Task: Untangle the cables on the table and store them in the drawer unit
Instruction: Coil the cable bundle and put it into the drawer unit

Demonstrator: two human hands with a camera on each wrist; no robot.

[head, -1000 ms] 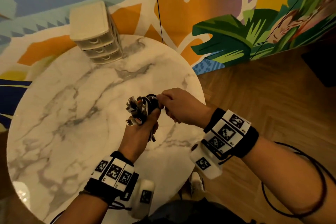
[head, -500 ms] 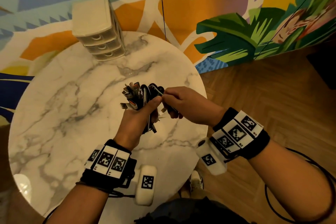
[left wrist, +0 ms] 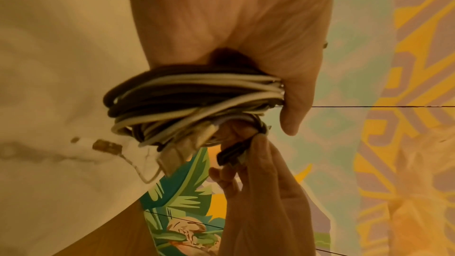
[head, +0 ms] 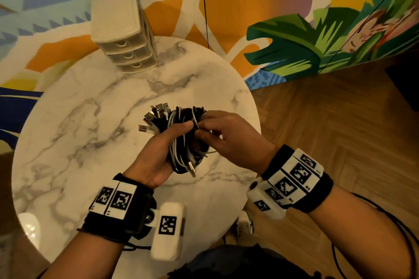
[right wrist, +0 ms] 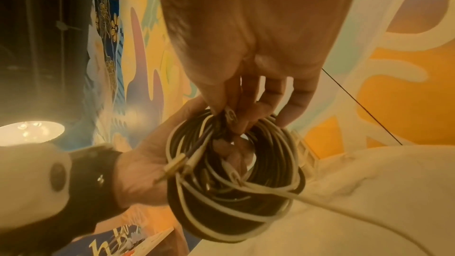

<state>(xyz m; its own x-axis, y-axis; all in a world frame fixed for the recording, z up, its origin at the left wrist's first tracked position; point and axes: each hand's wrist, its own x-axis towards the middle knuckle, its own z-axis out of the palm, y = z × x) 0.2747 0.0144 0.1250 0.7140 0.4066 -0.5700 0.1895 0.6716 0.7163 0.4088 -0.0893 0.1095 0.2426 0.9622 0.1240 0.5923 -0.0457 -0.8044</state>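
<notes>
A coiled bundle of black and white cables (head: 181, 140) (left wrist: 187, 102) (right wrist: 236, 178) hangs above the marble table (head: 79, 142), gripped by my left hand (head: 158, 156), thumb across the coil. Several metal USB plugs (head: 156, 113) stick out at its far left. My right hand (head: 226, 136) (right wrist: 246, 94) pinches a black plug (right wrist: 230, 117) (left wrist: 231, 155) at the top of the coil. The cream drawer unit (head: 123, 34) with three shut drawers stands at the table's far edge.
The round table's right edge (head: 254, 120) lies just under my right hand, with wooden floor (head: 328, 131) beyond. A painted wall (head: 272, 7) rises behind the table. A thin black wire (head: 205, 7) hangs down the wall.
The bundle has turned in my left hand so the coil now faces up and more loops show. My right hand's fingers have spread and shifted onto the coil's top.
</notes>
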